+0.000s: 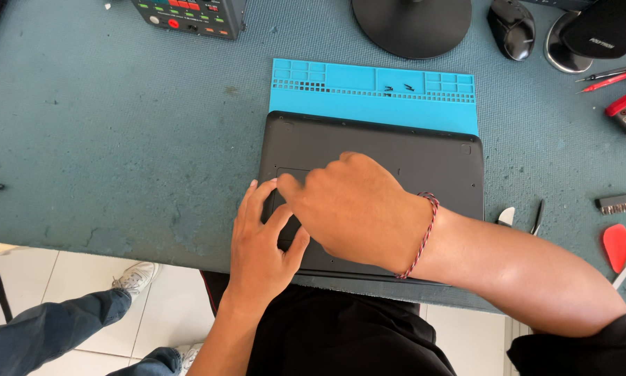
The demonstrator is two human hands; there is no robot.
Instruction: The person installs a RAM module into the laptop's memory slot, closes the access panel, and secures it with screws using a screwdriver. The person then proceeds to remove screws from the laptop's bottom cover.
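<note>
Pressing hands (327, 209) on laptop (424, 157), screws (398, 88) in mat tray (369, 83)

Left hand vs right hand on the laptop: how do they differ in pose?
The left hand lies flat, fingers spread and pointing away from the person, at the dark laptop's near-left corner. The right hand is curled, reaching leftward across the base, its fingertips beside the left hand's. The right wrist wears a red braided cord; the left is bare. Both rest on the laptop, holding no tool.
</note>
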